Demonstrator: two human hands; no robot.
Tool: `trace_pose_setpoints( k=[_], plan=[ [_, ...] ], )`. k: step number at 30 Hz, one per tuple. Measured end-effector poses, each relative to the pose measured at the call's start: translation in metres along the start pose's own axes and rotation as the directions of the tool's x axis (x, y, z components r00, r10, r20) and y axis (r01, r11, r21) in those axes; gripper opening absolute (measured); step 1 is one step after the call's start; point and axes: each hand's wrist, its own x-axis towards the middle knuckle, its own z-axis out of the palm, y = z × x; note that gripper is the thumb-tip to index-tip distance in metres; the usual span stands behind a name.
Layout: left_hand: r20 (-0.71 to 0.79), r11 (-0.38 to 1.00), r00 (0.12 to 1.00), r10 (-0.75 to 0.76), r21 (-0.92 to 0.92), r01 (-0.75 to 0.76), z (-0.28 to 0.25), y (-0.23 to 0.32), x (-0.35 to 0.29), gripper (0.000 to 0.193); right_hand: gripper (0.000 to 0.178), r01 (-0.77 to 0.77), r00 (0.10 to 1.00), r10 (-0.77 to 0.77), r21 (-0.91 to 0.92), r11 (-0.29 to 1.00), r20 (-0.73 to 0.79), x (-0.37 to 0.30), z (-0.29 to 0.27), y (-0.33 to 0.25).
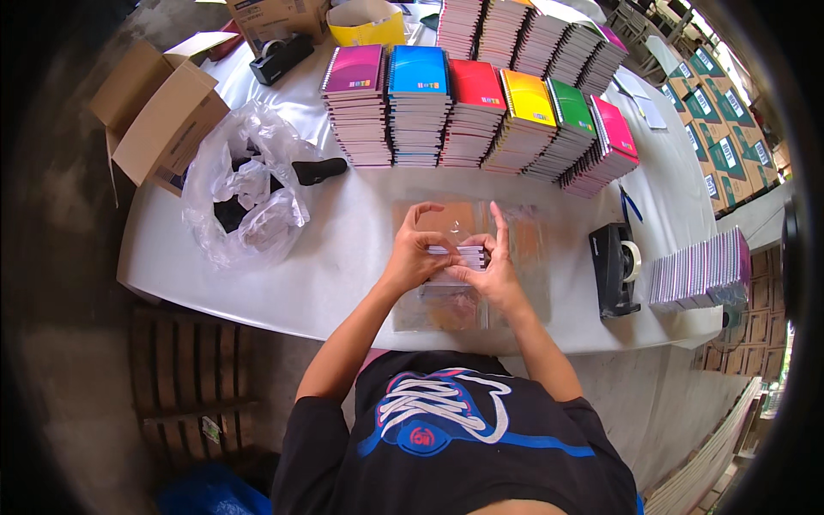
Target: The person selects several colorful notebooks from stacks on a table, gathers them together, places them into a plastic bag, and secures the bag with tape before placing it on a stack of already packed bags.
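A small stack of spiral notebooks (469, 255) sits between my hands near the table's front, its pale page edges and dark spiral binding partly covered by fingers. My left hand (418, 257) grips the stack's left side, forefinger bent and raised. From the right, my right hand (493, 268) pinches the same stack with the thumb across its near side and one finger pointing up. Under both hands lie clear plastic bags (408, 314), with something orange (459, 215) showing at their far part.
Tall rows of coloured notebooks (421, 129) stand beyond my hands. A tape dispenser (613, 270) and more notebooks (699, 273) are at right. On the left are a crumpled plastic bag (279, 232), a dark object (319, 171) and an open carton (163, 120). Another dispenser (281, 60) stands farther back.
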Motion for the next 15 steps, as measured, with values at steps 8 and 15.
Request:
trace_pose_setpoints(
  k=[8,15],
  plan=[
    [0.191,0.926,0.944,-0.271,-0.216,0.31,-0.008,-0.003,-0.016,0.116,0.114,-0.186,0.978,0.194,-0.101,0.977,0.077,0.02,-0.008,-0.026],
    [0.164,0.826,0.889,-0.427,-0.329,0.457,-0.001,0.004,-0.02,0.119,0.045,-0.322,0.866,0.263,0.072,0.944,0.424,0.04,-0.047,-0.007]
  ],
)
